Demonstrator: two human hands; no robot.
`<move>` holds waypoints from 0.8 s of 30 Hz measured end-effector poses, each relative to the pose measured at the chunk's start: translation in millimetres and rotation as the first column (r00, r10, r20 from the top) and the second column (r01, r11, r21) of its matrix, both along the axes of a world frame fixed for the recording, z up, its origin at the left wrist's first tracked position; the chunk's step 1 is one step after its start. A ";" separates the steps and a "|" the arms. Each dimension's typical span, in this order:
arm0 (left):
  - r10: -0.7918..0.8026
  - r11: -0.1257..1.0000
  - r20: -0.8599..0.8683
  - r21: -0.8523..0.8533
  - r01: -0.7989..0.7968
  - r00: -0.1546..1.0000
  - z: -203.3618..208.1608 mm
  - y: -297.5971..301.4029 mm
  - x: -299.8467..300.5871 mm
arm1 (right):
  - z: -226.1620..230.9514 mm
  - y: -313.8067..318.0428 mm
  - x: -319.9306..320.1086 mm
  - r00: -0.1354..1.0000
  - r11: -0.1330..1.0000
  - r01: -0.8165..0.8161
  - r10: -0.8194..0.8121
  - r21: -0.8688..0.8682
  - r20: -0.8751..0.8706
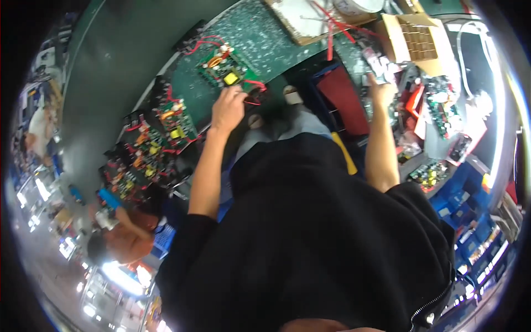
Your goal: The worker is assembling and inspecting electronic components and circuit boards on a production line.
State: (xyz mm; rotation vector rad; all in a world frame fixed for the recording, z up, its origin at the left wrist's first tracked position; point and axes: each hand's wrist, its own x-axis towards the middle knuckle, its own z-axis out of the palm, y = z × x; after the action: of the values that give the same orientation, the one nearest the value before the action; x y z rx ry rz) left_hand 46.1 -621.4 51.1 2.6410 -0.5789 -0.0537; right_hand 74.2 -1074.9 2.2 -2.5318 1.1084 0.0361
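At the near edge of a green circuit board point(247, 71), my left hand point(228, 109) is closed, its fingertips gripping the board close to a yellow transformer point(231, 78). Red wires point(256, 84) come off the board just right of these fingers. Out to the right, my right hand point(383, 93) is closed among pale small parts point(381, 65) on the bench. What lies between its fingers is too blurred to name.
More circuit boards point(176, 120) with red wires line the bench's left side. An open cardboard box point(418, 41) holds rows of brown parts at the far right. A dark red panel point(344, 102) lies between my arms. Someone with a blue object point(110, 199) works at lower left.
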 end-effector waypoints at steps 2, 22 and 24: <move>-0.017 1.000 -0.037 -0.024 0.016 0.999 -2.3 -4.2 -7.4 | 2.0 -13.1 15.9 0.925 0.923 0.371 -0.359 0.097 -0.127; 0.002 0.993 -0.135 -0.118 -0.018 0.991 -19.6 -8.8 24.4 | 4.4 15.5 -95.0 0.814 0.946 0.315 -0.313 0.081 0.490; 0.054 0.998 -0.111 -0.035 -0.058 0.992 -20.4 -17.3 22.1 | -0.7 -11.5 -92.5 0.946 0.949 0.245 -0.189 -0.198 0.265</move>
State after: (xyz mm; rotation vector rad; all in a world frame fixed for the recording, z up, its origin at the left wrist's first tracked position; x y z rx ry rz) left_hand 68.2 -638.7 30.7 2.5967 -0.4641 -0.1689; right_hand -18.2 -1086.4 1.5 -2.5009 1.3477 -0.4751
